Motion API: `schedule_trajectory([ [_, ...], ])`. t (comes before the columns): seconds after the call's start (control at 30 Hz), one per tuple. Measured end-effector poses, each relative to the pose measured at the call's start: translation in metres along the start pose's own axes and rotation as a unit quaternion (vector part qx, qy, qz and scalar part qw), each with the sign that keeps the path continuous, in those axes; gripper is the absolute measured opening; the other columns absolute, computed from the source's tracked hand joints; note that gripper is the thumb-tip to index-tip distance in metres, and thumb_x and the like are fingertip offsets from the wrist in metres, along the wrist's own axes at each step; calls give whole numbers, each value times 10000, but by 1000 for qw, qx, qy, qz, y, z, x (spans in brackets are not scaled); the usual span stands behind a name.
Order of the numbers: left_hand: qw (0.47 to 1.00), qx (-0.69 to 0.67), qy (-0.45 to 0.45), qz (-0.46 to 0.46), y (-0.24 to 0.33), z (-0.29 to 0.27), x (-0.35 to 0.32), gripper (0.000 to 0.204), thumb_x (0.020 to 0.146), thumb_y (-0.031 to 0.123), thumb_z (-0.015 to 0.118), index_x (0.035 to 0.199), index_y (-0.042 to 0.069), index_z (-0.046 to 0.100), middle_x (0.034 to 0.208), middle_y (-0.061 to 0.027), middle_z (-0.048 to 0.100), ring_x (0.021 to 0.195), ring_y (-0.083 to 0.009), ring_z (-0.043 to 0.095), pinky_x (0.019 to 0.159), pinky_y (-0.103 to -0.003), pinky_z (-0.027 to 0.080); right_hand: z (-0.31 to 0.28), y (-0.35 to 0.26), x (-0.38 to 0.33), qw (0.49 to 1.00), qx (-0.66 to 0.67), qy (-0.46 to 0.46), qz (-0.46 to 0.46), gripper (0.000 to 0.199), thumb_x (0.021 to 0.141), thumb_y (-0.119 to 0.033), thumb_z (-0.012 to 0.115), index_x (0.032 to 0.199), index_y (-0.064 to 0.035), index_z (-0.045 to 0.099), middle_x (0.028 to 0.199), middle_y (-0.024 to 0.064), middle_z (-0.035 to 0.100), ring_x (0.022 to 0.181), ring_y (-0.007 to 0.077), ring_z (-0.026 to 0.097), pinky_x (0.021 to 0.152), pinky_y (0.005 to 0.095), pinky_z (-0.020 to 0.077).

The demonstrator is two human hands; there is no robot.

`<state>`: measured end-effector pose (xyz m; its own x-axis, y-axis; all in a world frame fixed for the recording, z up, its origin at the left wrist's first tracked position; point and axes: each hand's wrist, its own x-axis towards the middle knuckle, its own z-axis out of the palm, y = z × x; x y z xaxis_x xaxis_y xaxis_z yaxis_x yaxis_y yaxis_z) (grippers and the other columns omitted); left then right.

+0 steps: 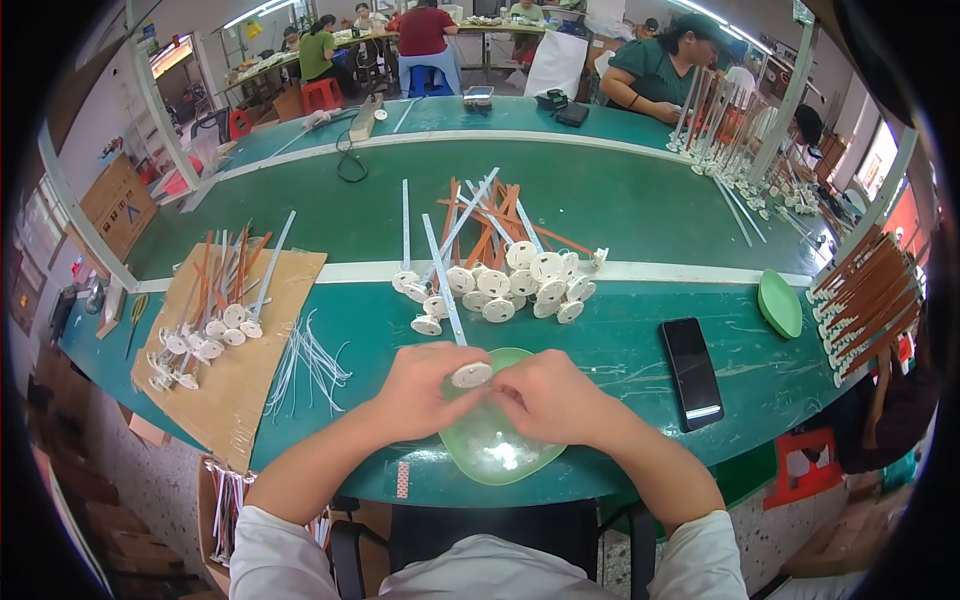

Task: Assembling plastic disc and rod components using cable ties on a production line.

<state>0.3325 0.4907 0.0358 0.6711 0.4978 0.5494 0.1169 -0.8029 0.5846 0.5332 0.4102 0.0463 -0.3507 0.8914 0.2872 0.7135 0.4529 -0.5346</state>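
My left hand [412, 395] grips a white round disc [471, 375], whose pale flat strip seems to point away from me. Against the disc's near right edge, my right hand [550, 398] has thumb and fingers pinched together; whatever they pinch is too small to make out. Both hands are above a light green dish [500, 455] at the table's near side. Just beyond them lies a pile of similar white discs [495, 283] with brown and pale strips attached. Thin white wires [303, 365] are spread to the left of my left hand.
More strip-and-disc pieces [232, 325] lie on a cardboard sheet [230, 405] at left, beside scissors [137, 315]. To the right are a black phone [691, 372], a small green dish [779, 304] and stacked brown-strip pieces [865, 300]. A co-worker [665, 70] sits across the table.
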Motion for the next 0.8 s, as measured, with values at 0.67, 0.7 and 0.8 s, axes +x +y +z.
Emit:
schedule_trajectory([
  [0.67, 987, -141, 53, -60, -2, -10, -2, 162, 797, -53, 755, 934, 5, 689, 845, -83, 726, 774, -128, 680, 698, -267, 528, 4, -9, 3, 989, 51, 139, -5, 175, 840, -132, 747, 974, -21, 739, 835, 130, 729, 755, 284, 722, 663, 350, 587],
  [0.7, 987, -141, 53, -60, -1, -10, -2, 162, 797, -53, 755, 934, 5, 689, 845, -83, 726, 774, -128, 680, 698, -267, 528, 2, -11, 5, 989, 51, 139, -4, 175, 840, -132, 747, 974, -21, 739, 835, 130, 729, 755, 284, 722, 663, 350, 587],
  [0.8, 985, -154, 47, -54, 2, -11, -2, 175, 795, -69, 753, 937, 3, 680, 860, -91, 726, 780, -132, 680, 714, -271, 531, -1, -16, 5, 981, 123, 151, 13, 132, 851, -84, 752, 963, -16, 748, 842, 122, 739, 723, 207, 729, 601, 294, 579],
])
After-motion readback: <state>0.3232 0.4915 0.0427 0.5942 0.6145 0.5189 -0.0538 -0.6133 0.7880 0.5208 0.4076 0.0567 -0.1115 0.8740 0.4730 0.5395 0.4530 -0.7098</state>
